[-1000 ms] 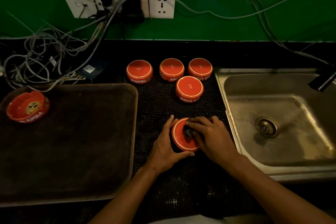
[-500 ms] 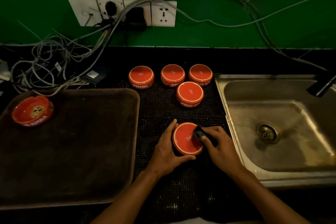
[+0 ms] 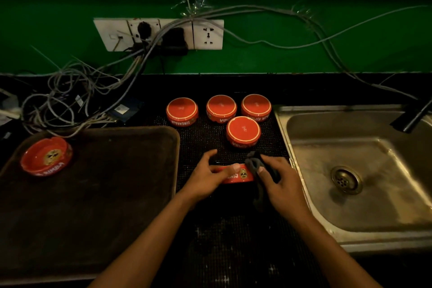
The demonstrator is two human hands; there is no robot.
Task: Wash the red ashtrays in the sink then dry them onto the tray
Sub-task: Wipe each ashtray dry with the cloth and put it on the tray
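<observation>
Head view: behind the work area, a tangle of grey cables (image 3: 77,100) hangs from the wall socket plate (image 3: 159,34) on the green wall and spills onto the counter just behind the tray (image 3: 117,194), touching nothing I handle. The black perforated mat (image 3: 203,133) lies between tray and sink (image 3: 364,170). The tray holds one red ashtray (image 3: 46,155), upright with its emblem showing, in the far left corner. The sink basin holds only its drain (image 3: 346,180); a dark tap (image 3: 413,117) reaches in from the right edge. On the mat, four ashtrays stand upside down: three in a back row (image 3: 182,111) (image 3: 221,107) (image 3: 256,106) and one (image 3: 243,131) just in front of them. A sixth ashtray (image 3: 236,174) is at the mat's near part, turned so its lettered side wall faces me. My left hand (image 3: 208,176) grips that ashtray by its left side (thumb across the wall). My right hand (image 3: 282,184) pinches a dark cloth (image 3: 254,163) against its right end. Count: six ashtrays, one tray, one cloth.
</observation>
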